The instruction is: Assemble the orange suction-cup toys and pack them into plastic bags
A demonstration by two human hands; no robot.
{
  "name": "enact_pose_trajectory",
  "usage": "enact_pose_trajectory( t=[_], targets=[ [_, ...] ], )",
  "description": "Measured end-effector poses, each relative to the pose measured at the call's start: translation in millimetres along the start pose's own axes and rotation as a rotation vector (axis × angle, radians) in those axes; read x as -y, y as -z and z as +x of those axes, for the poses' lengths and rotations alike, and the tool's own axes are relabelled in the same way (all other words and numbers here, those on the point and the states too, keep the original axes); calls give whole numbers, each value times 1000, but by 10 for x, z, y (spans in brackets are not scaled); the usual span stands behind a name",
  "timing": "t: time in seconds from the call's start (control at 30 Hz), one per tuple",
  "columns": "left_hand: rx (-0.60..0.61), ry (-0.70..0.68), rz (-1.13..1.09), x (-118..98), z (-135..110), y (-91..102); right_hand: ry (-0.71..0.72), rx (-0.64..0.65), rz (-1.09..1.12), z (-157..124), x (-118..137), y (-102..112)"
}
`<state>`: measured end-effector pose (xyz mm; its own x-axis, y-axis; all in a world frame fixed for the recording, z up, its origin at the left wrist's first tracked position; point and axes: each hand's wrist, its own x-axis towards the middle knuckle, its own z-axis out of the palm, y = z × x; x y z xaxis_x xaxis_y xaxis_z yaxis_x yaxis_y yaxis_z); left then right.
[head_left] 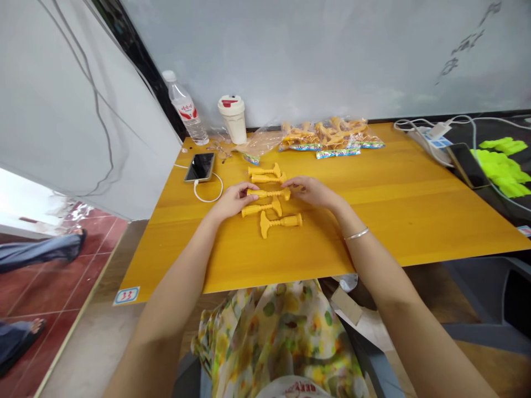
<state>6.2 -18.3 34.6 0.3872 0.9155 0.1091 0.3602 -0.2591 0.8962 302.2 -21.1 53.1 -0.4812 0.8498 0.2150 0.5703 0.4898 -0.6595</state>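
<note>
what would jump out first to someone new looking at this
The yellow plastic T-shaped pieces laid out in the middle of the yellow wooden tabletop catch the eye first, with the left hand and right hand meeting over the middle piece. Behind them, near the wall, lie clear bags of similar yellow pieces. Far right, a bright heap of neon green pieces stands out against a dark surface.

The yellow T-shaped pieces (279,222) look like plastic, smooth and rather matt, with ridges on the stems. The tabletop (394,221) has a glossy wood-grain finish, the bangle (357,234) is shiny metal, and the flowered cloth (277,331) seems thin and soft.
</note>
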Motion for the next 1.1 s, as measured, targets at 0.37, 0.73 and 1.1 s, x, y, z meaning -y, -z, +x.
enact_pose_trajectory(
  t=[0.37,0.73,1.1],
  targets=[
    [-208,-40,-61,16,46,-93,-82,4,-61,17,162,-20],
    [-202,-12,-37,126,89,-119,-168,57,259,49,95,-172],
    [-193,29,-85,117,98,-150,-280,-127,199,50,-30,-237]
  ],
)
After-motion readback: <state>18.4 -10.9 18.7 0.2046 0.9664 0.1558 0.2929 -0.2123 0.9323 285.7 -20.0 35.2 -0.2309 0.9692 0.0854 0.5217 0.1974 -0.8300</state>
